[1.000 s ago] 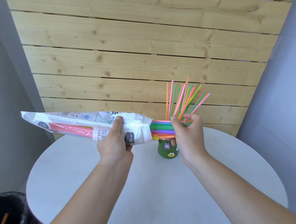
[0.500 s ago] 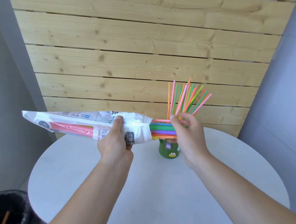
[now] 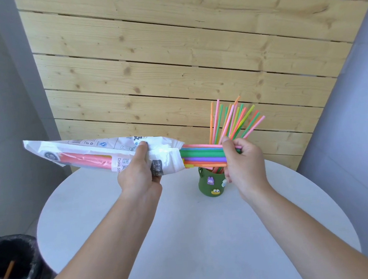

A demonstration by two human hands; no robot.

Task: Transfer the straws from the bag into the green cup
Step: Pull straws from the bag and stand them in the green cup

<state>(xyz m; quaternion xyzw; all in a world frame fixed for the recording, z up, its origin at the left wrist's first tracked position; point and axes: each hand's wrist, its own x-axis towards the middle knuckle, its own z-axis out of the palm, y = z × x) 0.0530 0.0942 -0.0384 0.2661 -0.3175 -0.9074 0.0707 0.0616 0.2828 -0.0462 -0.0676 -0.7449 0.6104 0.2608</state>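
Two curled grips — left hand (image 3: 137,174) (bag (image 3: 82,153)), right hand (image 3: 246,163) (straws (image 3: 201,154))

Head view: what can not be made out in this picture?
- Straw count inside the bag: head view, printed wrapper hides it.
- Green cup, right side: head view, the right hand gripping the straw bundle covers it.
- Black bin: head view, cut by the left and bottom edges.
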